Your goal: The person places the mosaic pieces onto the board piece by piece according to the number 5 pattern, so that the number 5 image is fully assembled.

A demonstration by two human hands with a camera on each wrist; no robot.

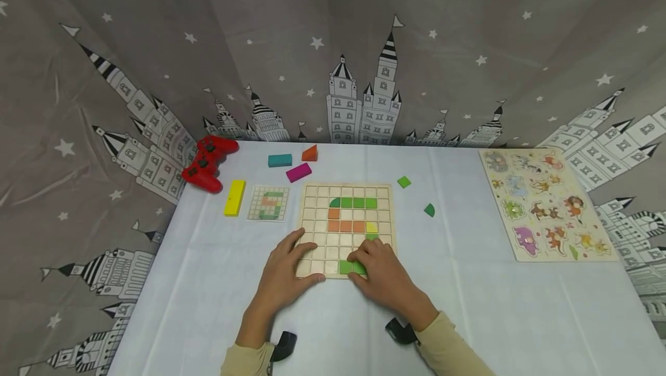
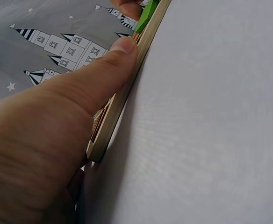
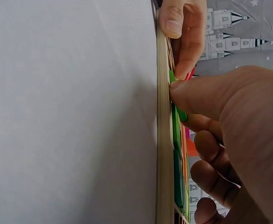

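Observation:
A wooden grid board (image 1: 317,240) lies on the white table, with green, orange and yellow tiles set in some of its squares. My left hand (image 1: 285,269) rests at the board's near left corner, fingers spread, thumb along the near edge. Over the lower right part of the board, my right hand (image 1: 384,276) pinches a green tile (image 3: 181,113) between thumb and index finger. That tile stands tilted against the board's squares. Another green tile (image 1: 346,267) sits just left of it in the near row. My right fingers partly cover the tiles beneath them.
Left of the board lies a small pattern card (image 1: 268,203), beside a yellow block (image 1: 235,197). Teal (image 1: 280,160), magenta (image 1: 299,172) and orange (image 1: 310,153) blocks lie behind. A red game controller (image 1: 207,165), two loose green tiles (image 1: 404,181) and an animal puzzle board (image 1: 546,208) are farther out.

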